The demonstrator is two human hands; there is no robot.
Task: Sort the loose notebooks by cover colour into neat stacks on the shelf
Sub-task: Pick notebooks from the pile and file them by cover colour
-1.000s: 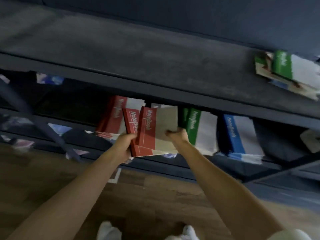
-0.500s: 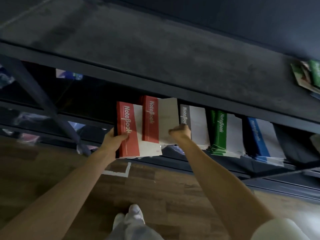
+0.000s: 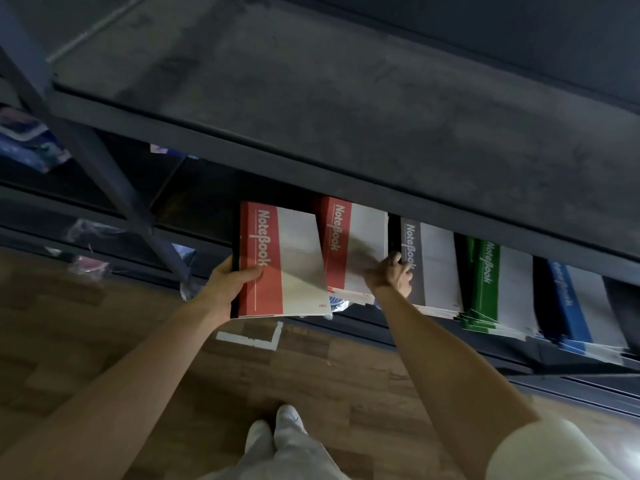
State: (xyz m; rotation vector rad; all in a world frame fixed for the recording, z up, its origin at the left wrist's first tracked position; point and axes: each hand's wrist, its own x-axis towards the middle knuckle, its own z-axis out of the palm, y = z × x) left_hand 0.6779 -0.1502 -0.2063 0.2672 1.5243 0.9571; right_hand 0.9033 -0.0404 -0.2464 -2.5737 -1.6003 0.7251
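A top shelf (image 3: 346,116) overhangs the lower shelf (image 3: 512,355). Four stacks sit in a row on the lower shelf: the first stack (image 3: 360,244), then rightward the second stack (image 3: 436,268), third stack (image 3: 498,289) and fourth stack (image 3: 585,306). The left hand (image 3: 227,287) holds a loose notebook (image 3: 287,265) just left of the first stack, overlapping its left edge. The right hand (image 3: 388,275) grips the first stack's near right corner, beside the second stack. A slanted brace (image 3: 104,174) crosses at far left. On the floor (image 3: 86,358) below lies a tape mark (image 3: 256,339); nearer stand the shoes (image 3: 280,427).
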